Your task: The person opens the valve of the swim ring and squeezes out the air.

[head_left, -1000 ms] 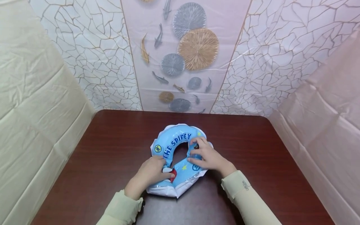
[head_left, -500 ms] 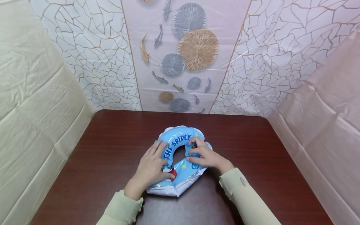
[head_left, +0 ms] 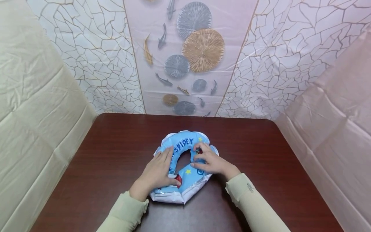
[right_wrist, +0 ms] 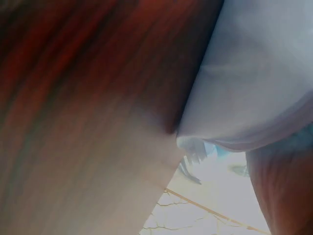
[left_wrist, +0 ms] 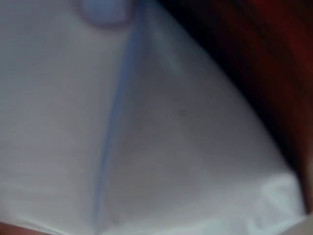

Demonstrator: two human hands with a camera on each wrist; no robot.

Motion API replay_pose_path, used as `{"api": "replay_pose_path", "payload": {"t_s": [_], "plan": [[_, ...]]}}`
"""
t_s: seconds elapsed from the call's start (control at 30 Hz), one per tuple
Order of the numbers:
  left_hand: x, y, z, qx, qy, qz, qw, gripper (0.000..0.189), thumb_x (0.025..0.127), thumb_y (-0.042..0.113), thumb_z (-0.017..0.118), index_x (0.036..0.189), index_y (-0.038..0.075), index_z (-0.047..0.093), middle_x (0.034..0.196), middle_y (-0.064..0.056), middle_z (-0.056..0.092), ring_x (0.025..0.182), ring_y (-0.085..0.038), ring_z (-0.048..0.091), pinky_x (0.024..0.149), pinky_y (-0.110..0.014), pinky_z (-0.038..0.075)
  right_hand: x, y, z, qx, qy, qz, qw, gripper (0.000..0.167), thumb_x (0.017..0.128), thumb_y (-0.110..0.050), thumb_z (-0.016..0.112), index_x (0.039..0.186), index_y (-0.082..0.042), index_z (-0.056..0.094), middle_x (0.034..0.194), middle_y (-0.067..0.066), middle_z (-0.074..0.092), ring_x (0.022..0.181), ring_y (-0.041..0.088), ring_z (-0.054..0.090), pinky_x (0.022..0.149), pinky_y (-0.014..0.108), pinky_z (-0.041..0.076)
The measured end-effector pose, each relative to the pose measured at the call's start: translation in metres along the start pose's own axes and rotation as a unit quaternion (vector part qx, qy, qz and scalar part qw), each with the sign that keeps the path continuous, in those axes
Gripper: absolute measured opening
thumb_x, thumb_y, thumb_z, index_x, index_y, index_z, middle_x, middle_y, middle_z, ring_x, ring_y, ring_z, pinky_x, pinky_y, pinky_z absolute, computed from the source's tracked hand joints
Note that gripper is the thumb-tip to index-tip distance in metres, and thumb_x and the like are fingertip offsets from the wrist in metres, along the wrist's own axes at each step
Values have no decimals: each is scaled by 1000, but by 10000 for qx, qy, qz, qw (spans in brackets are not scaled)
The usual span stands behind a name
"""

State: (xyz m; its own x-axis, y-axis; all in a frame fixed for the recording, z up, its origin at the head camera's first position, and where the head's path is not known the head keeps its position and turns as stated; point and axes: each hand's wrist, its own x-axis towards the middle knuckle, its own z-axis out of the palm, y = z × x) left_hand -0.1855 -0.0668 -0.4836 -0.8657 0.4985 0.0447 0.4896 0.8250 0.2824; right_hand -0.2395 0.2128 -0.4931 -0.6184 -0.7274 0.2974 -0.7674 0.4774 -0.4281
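Observation:
A soft inflatable swim ring [head_left: 185,187], blue on top with white sides, lies on the table with its lower part creased and folded. Dark blue lettering reading SPIDEY curves along its far side. My left hand [head_left: 155,170] rests on the ring's left part, fingers extended and together, the thumb pointing right over a red patch. On the right part, my right hand [head_left: 213,161] grips the ring with bent fingers, their tips at the edge of the central hole. The ring's white side [left_wrist: 181,147] fills most of the left wrist view; the white side [right_wrist: 254,73] also shows in the right wrist view.
The dark reddish-brown table [head_left: 116,145] extends around the ring on every side. Beyond its far edge hangs a patterned backdrop [head_left: 185,64]. Pale cloth [head_left: 37,103] flanks the table on the left and the right.
My left hand has uncurled from the ring's left side, and its fingers now extend forward over it. The ring's far edge sits slightly lower. My right hand stays nearly in place.

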Motion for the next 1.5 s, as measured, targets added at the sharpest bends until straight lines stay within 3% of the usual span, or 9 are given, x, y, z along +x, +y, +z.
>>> {"api": "replay_pose_path", "payload": {"t_s": [0.17,0.3,0.43,0.9,1.5], "plan": [[6,-2,1,-118,-367,-298,9988,127,70,81,69,160,6,22,166,-9,20,152,-26,20,120,-48,23,-1,-3,-6,-838,203,-321,9958,21,95,-39,66,90,-21,75,120,10,53,116,24,42,99,44,38],[9,-3,-2,-74,-592,-422,9973,122,70,85,65,158,7,31,165,-11,24,152,-29,21,120,-50,23,-1,-6,-6,-1137,256,-655,9910,18,96,-35,67,92,-19,73,101,0,57,98,15,49,91,36,44],[10,-4,-1,-57,-722,-440,9964,123,69,86,63,157,7,32,165,-11,24,152,-31,20,120,-50,22,-3,-7,-4,-984,66,-703,9926,13,96,-30,67,91,-18,70,86,-9,57,84,9,50,83,30,46],[14,-6,-2,-692,-833,-624,9922,124,66,79,74,157,6,32,164,-10,28,149,-32,29,113,-57,33,-2,-3,1,11,-394,-260,9989,12,99,-27,64,95,-17,69,85,-9,55,85,8,49,80,28,44],[18,-4,0,-608,-1024,-658,9907,122,68,75,77,157,4,32,163,-13,28,149,-33,29,113,-55,34,0,-3,3,-52,-554,-207,9982,13,100,-24,64,88,-18,66,79,-9,53,79,7,48,75,28,44]]}}
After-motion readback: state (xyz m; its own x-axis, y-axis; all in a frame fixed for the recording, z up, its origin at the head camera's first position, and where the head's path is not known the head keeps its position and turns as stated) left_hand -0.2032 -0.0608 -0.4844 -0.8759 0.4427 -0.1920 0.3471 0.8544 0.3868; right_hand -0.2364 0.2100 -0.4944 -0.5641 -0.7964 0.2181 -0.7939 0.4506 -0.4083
